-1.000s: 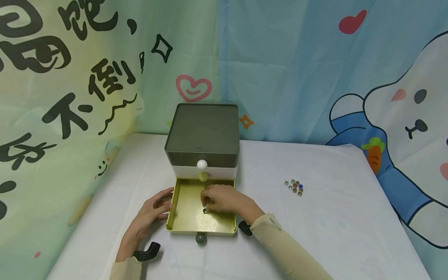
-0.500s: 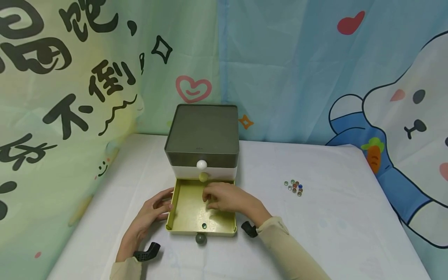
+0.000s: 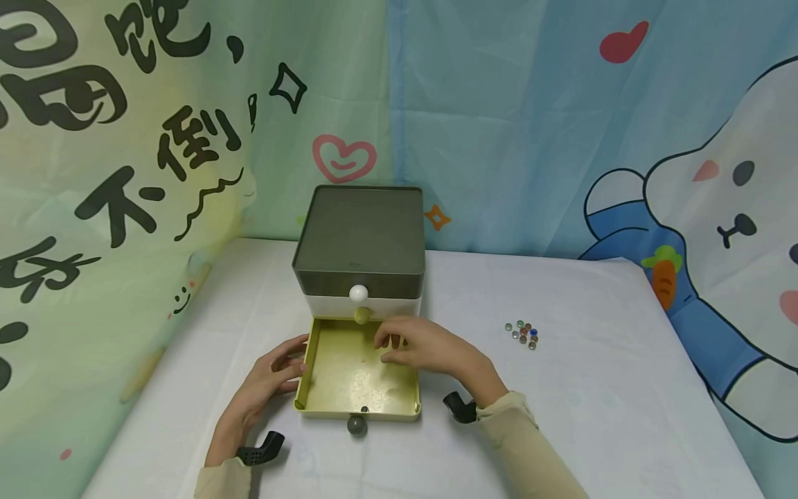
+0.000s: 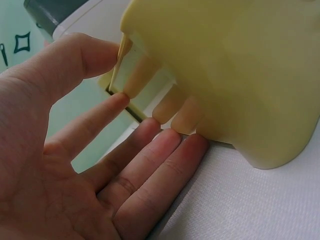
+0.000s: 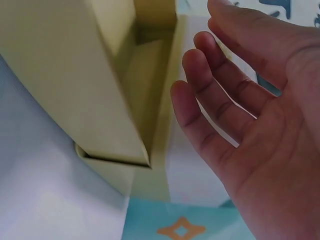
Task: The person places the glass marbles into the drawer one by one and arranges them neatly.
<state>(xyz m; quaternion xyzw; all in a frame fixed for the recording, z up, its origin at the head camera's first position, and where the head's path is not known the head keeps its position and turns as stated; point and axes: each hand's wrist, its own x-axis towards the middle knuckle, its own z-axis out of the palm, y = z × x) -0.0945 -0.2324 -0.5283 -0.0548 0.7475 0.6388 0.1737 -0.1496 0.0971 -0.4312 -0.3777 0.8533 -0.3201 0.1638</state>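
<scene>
A yellow-green drawer (image 3: pixel 339 367) is pulled out from the small drawer cabinet (image 3: pixel 361 229). My left hand (image 3: pixel 271 374) rests at the drawer's left side. In the left wrist view, the thumb touches the rim and the extended fingertips meet the glossy outer wall. My right hand (image 3: pixel 427 346) hovers over the drawer's right part, fingers loosely bent and holding nothing; the right wrist view shows the bare palm and relaxed fingers (image 5: pixel 200 75). One small dark marble (image 3: pixel 364 409) lies inside, against the drawer's front wall and just behind its round grey knob (image 3: pixel 357 425).
Several small coloured marbles (image 3: pixel 524 333) lie in a cluster on the white tablecloth (image 3: pixel 598 388), right of the cabinet. Above the drawer are a yellow-green knob (image 3: pixel 361 315) and a white knob (image 3: pixel 358 293). A printed curtain (image 3: pixel 486 138) stands behind the table.
The right hand lets go of the marble, which rolls toward the drawer's front wall. That hand then draws back up and to the right. The left hand stays in place.
</scene>
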